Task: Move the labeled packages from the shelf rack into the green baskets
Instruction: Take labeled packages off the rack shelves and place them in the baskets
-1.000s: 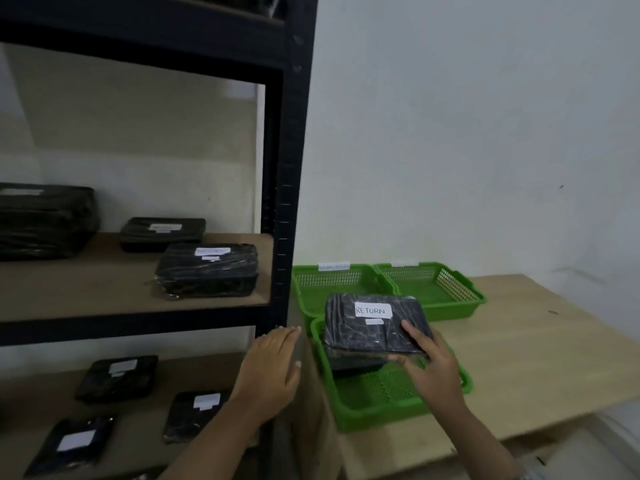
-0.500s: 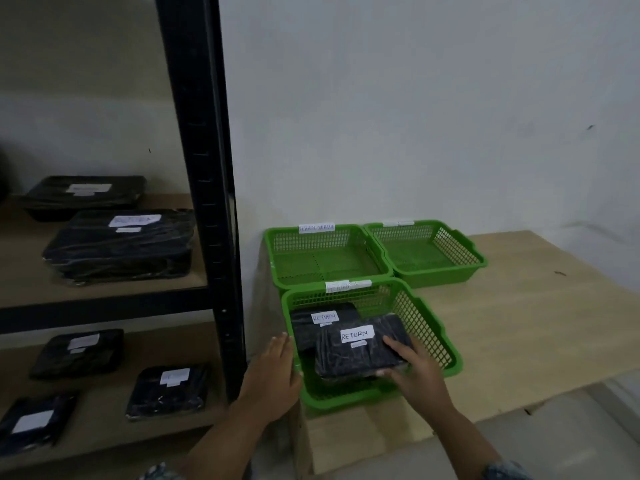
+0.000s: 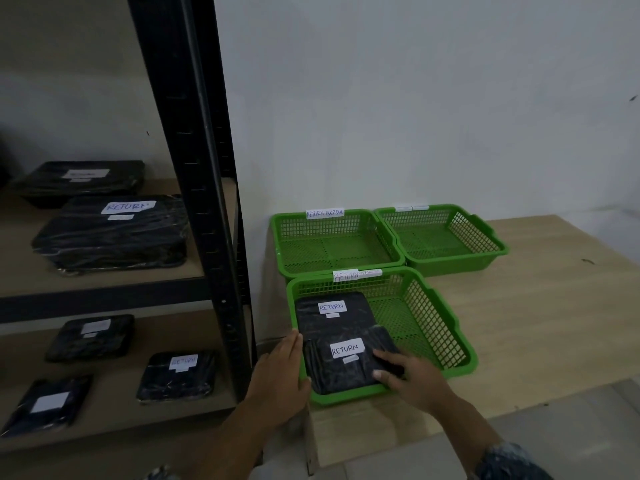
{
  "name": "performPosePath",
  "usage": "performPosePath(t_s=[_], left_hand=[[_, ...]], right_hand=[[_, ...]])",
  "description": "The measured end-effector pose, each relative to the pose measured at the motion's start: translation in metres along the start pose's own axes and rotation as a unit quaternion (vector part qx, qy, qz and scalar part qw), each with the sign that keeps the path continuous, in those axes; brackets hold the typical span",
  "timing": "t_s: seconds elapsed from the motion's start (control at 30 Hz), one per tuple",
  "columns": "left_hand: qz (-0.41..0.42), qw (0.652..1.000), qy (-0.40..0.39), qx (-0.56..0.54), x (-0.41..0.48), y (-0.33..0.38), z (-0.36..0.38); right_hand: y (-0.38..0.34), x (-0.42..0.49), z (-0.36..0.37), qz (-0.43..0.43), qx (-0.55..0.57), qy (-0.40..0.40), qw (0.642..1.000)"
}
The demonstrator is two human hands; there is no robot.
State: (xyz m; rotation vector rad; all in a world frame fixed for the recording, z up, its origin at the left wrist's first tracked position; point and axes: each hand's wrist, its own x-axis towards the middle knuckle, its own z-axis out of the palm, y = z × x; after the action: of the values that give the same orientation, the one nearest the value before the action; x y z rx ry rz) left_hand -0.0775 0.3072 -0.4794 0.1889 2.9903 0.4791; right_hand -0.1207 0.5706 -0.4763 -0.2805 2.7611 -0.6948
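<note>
A second ago the package (image 3: 346, 363) marked RETURN was held above the near basket (image 3: 433, 323). Now it lies inside, near and left, its far edge overlapping a second package (image 3: 330, 315) with the same label. The right hand (image 3: 414, 381) still grasps its near right corner, fingers on top and thumb at the edge. The left hand (image 3: 280, 379) is released and lies flat against the basket's near left corner, likely steadying it. So this package is as good as delivered and only letting go remains. The far left basket (image 3: 346, 226) and far right basket (image 3: 433, 220) on the worktop (image 3: 536, 323) hold nothing. Several labeled packages, one a large one (image 3: 110, 233), wait on the shelf rack (image 3: 194, 168) to the left, so much of the task remains.
</note>
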Motion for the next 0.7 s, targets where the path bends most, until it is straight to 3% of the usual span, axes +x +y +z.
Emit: performPosePath(t_s=[0.17, 0.43, 0.7], left_hand=[[0.003, 1.0, 0.0, 0.007, -0.001, 0.0, 0.0], [-0.003, 1.0, -0.013, 0.021, 0.0, -0.001, 0.0], [0.031, 0.998, 0.037, 0.038, -0.016, -0.004, -0.019]], right_hand=[[-0.007, 0.005, 0.005, 0.026, -0.09, -0.004, 0.996], [-0.013, 0.011, 0.011, 0.053, -0.106, -0.017, 0.993], [-0.046, 0.004, 0.022, 0.004, -0.12, 0.086, 0.989]])
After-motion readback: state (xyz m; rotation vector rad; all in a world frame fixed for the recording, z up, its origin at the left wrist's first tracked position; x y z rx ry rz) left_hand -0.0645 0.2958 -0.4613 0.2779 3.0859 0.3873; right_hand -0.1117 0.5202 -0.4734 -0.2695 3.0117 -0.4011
